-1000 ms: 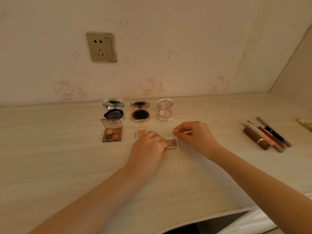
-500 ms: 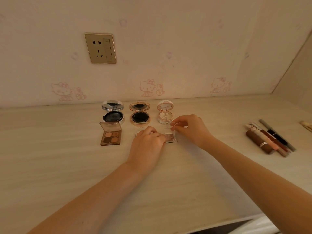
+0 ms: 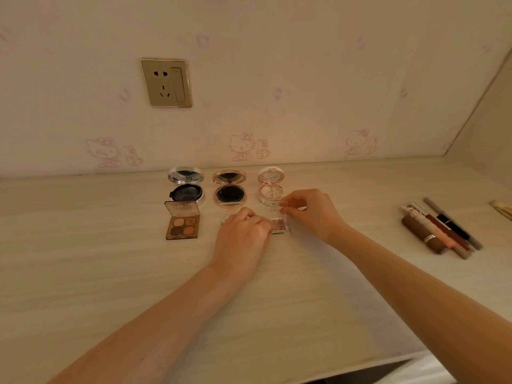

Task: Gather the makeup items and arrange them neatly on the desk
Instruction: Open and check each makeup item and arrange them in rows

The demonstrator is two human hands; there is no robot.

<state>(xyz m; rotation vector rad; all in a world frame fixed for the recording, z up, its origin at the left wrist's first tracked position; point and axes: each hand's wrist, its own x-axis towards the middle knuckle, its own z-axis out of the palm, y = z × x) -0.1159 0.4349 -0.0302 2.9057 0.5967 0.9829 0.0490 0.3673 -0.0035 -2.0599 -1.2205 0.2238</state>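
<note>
Three round compacts stand open in a row near the wall: a silver one (image 3: 186, 187), a rose-gold one (image 3: 230, 189) and a white patterned one (image 3: 270, 185). In front of the silver one lies an open brown four-colour eyeshadow palette (image 3: 182, 224). A small clear single eyeshadow (image 3: 278, 225) with glittery pink powder sits below the white compact. My left hand (image 3: 242, 236) holds its base at the left side. My right hand (image 3: 310, 210) pinches its clear raised lid. Another small eyeshadow is mostly hidden under my left hand.
A bundle of lipsticks and pencils (image 3: 440, 227) lies at the right of the desk (image 3: 83, 273). A pale item (image 3: 502, 209) pokes in at the far right edge. A wall socket (image 3: 166, 83) is above the compacts. The desk's front edge runs at the lower right.
Both hands pushed the small glittery eyeshadow away from me, up to just below the white compact. My left hand now covers the orange single eyeshadow that showed earlier.
</note>
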